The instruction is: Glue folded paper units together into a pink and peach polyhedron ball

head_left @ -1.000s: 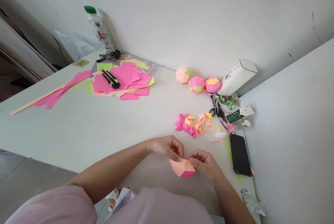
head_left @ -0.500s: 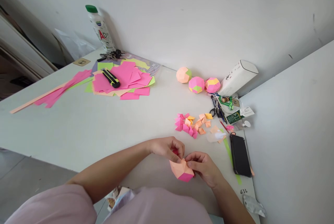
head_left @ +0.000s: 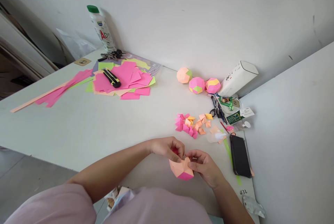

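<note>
Near the table's front edge, both hands hold a partly built folded-paper ball [head_left: 180, 169], peach on top with a pink face below. My left hand [head_left: 169, 148] pinches its upper left edge, thumb on the peach paper and fingers curled behind. From the right, my right hand [head_left: 203, 165] grips the ball with its thumb on the near side and index finger at the top rim. Part of the ball is hidden behind the fingers. Just beyond the hands lie small folded paper pieces [head_left: 193, 125] in pink, peach and yellow.
Three finished paper balls [head_left: 196, 85] sit against the wall beside a white box [head_left: 238, 77]. At right are scissors [head_left: 214, 110], a small glue bottle [head_left: 219, 136] and a phone [head_left: 240, 156]. A cutter [head_left: 111, 78] lies on pink paper sheets [head_left: 127, 76]; a bottle [head_left: 102, 30] stands behind.
My right hand's fingers have shifted slightly at the ball's top rim, and the ball has tilted a little. My left hand keeps almost the same place.
</note>
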The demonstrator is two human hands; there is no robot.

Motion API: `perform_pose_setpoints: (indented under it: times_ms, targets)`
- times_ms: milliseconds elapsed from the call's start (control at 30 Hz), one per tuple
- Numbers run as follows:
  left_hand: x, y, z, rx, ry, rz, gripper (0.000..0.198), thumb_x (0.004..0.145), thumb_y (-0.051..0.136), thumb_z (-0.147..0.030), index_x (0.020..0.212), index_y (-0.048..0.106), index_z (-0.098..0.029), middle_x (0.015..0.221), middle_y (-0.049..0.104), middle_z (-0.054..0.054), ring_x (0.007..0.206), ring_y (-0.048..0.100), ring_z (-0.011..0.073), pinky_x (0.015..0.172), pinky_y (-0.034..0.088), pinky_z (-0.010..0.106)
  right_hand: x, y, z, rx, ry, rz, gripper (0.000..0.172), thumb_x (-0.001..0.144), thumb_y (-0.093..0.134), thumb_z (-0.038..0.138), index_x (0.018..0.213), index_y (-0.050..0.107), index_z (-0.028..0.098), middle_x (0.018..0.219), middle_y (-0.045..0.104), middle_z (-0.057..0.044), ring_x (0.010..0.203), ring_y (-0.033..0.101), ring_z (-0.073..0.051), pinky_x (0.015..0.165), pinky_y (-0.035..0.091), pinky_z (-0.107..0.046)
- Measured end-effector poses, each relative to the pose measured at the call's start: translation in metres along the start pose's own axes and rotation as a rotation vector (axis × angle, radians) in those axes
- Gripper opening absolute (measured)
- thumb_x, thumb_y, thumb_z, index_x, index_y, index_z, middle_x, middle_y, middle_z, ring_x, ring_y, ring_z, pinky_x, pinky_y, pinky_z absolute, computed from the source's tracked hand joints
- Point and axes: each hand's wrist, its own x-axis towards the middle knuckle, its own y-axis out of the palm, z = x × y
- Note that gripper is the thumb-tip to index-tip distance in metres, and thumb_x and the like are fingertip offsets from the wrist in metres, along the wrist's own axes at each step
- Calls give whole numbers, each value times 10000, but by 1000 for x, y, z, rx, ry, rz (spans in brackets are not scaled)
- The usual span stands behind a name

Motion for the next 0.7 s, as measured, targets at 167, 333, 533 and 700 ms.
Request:
perform_pose_setpoints:
  times_ms: [167,333,533,700]
  targets:
    - [0,-1,1,1,-1,14,154,686,718,-305,717,645,-172,747,549,-12,675,484,104,626,403,230,-2,3,4,-16,-23,6,289,600,818,290,823,670,180,713,608,17,599,555,-99,513,427,-199]
    - [0,-1,0,-3,-7,19,156,683,716,-303,706,635,-172,734,545,-15,657,478,101,616,399,230,-4,3,4,-35,-42,11,285,618,809,299,819,649,177,722,600,18,591,553,-97,514,444,-208]
    - [0,-1,-1,9,-22,14,163,679,717,-306,697,629,-169,720,541,-17,648,469,98,599,392,224,-4,4,4,-61,-57,33,283,640,797,315,830,642,174,697,594,22,572,546,-92,514,451,-212]
    - [0,-1,-1,2,-23,23,144,690,707,-287,701,626,-168,714,537,-20,635,464,90,594,390,217,-5,4,5,-70,-66,34,278,650,791,316,839,640,179,694,598,22,575,548,-92,519,456,-215]
